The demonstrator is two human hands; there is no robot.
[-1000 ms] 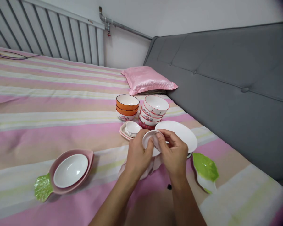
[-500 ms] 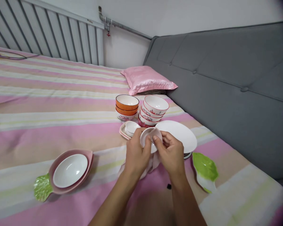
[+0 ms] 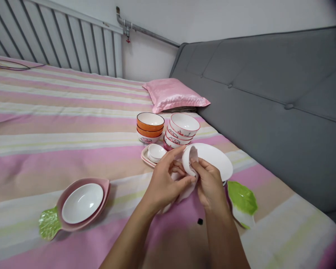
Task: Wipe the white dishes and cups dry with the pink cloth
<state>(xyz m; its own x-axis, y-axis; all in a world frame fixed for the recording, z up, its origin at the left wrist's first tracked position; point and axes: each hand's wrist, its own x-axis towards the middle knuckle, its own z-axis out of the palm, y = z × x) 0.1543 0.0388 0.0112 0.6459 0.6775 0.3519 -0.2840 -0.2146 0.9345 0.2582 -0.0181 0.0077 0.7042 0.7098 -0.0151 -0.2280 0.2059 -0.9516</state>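
Note:
A small white dish is tilted on edge between my hands, with a pale pink cloth bunched against it and hanging below. My right hand grips the dish through the cloth, its thumb at the rim. My left hand curls around the cloth from the other side, thumb against the fabric and index finger reaching the dish's upper edge. Part of its grip is hidden. Just beyond lies a stack of small white dishes on pink-edged trays. A large white plate sits behind my right hand.
Orange bowls and red-rimmed white bowls stand stacked beyond. At left, a pink dish with green handle holds a white bowl. A green leaf-shaped dish, a small black object and a pink pillow lie on the striped bed.
The small dish has turned from facing up to standing on edge, shifting slightly right. My left hand has loosened from its rim, thumb moving down to the cloth.

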